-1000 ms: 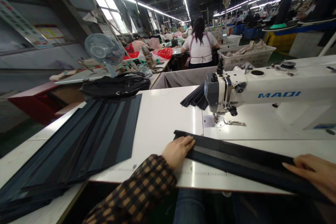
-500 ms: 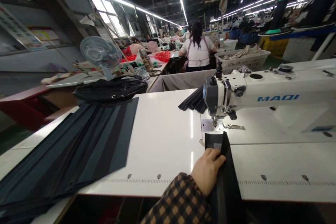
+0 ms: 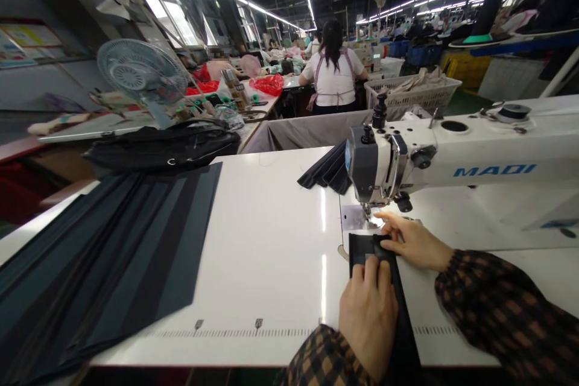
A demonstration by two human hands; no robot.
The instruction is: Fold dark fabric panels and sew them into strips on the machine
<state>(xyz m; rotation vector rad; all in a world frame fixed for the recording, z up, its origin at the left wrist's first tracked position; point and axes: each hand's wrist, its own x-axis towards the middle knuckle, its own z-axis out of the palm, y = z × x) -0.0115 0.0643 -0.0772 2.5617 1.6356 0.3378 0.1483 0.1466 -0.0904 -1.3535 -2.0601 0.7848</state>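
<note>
A dark fabric strip [image 3: 404,313] lies lengthwise on the sewing table, its far end just short of the sewing machine's [image 3: 398,157] needle plate [image 3: 355,217]. A small grey patch shows near that end. My left hand [image 3: 368,307] presses on the strip from above, its fingers bent and close together. At the strip's far right corner is my right hand [image 3: 414,241], its thumb on the fabric edge and its forefinger reaching toward the presser foot [image 3: 367,211]. What lies beneath the right fingers is partly hidden.
A stack of dark fabric panels [image 3: 149,253] covers the table's left side, with a black bag [image 3: 158,148] behind it. Folded dark pieces [image 3: 325,172] lie beside the machine head. Farther back are a fan [image 3: 142,72], a seated person [image 3: 335,72] and a white basket [image 3: 416,93].
My right hand has come into view and reached the strip's far corner. My left hand still presses on the strip, fingers now pointing forward. The camera view has shifted slightly right.
</note>
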